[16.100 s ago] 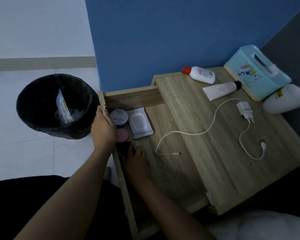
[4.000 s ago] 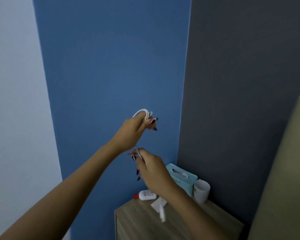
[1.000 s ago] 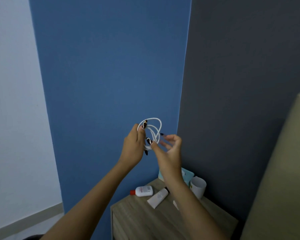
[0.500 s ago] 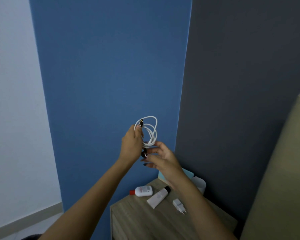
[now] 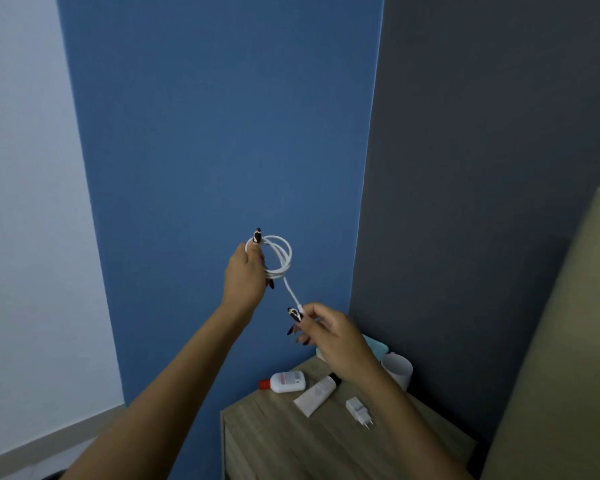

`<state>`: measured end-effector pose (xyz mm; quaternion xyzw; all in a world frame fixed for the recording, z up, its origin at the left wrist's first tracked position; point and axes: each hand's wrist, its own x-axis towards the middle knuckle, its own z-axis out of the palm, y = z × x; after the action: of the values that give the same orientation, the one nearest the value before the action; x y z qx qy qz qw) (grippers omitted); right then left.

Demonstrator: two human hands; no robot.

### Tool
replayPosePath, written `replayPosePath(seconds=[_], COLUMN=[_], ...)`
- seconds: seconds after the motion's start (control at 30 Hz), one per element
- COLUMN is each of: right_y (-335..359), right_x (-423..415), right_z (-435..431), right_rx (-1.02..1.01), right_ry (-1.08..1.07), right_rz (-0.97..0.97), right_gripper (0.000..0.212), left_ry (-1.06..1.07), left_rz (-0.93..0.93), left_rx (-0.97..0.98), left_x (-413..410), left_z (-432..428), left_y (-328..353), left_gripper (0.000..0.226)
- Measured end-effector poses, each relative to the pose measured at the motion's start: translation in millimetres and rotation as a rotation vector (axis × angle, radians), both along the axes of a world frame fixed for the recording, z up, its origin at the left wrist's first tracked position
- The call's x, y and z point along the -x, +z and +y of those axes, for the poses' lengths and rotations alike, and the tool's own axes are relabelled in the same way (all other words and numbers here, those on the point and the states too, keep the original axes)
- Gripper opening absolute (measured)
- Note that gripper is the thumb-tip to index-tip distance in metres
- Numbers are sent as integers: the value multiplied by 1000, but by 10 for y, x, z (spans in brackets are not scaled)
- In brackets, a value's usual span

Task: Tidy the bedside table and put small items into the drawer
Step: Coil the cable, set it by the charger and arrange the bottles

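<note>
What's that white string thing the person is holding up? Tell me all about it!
It is a thin white charging cable, smooth and plastic-looking, wound into a small round coil of a few loops. The left hand pinches the coil up in the air in front of the blue wall. One loose end hangs down from the coil to the right hand, which holds the small plug at its tip. It touches nothing but the two hands and is well above the bedside table.

— What's sitting on the bedside table [image 5: 274, 441]?
— A red-capped bottle [image 5: 284, 381] and a white tube [image 5: 315, 394] are lying flat, a charger plug [image 5: 358, 410] beside them, a white cup [image 5: 397, 370] and teal box [image 5: 376, 348] standing behind.
</note>
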<state>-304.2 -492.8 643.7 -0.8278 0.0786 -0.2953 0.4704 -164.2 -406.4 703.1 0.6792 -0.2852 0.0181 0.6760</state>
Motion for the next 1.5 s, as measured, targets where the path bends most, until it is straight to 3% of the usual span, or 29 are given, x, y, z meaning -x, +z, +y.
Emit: replayPosePath(seconds=[0.17, 0.27, 0.4, 0.53, 0.6, 0.77, 1.03, 1.17, 1.3, 1.5], right_y=[64, 178, 308, 436, 433, 404, 305, 239, 157, 133], right_x=[106, 46, -113, -107, -82, -100, -120, -139, -186, -237], right_z=[27, 92, 137, 82, 48, 21, 37, -61, -148, -169], right_rx=[300, 275, -85, -502, -588, -493, 36, 5, -160, -186], right_ry=[-204, -259, -125, 124, 228, 76, -460, -477, -338, -289], right_rz=[-236, -363, -372, -380, -368, -379, -426, -322, -138, -164], right_gripper=[29, 29, 20, 9, 10, 14, 47, 48, 29, 26], left_ry=[54, 93, 39, -82, -179, -319, -307, -294, -311, -350], left_rz=[-72, -241, -308, -249, -175, -53, -134, -125, -131, -148], left_rx=[-79, -133, -161, -130, -80, 4, -51, -17, -13, -38], left_x=[-34, 61, 179, 220, 227, 300, 400, 380, 385, 374], left_z=[44, 13, -78, -83, -65, -54, -67, -40, -54, -26], left_y=[-118, -220, -289, -304, -295, -279, -262, -247, -218, -210], left_gripper=[36, 36, 36, 35, 38, 43, 47, 48, 44, 36])
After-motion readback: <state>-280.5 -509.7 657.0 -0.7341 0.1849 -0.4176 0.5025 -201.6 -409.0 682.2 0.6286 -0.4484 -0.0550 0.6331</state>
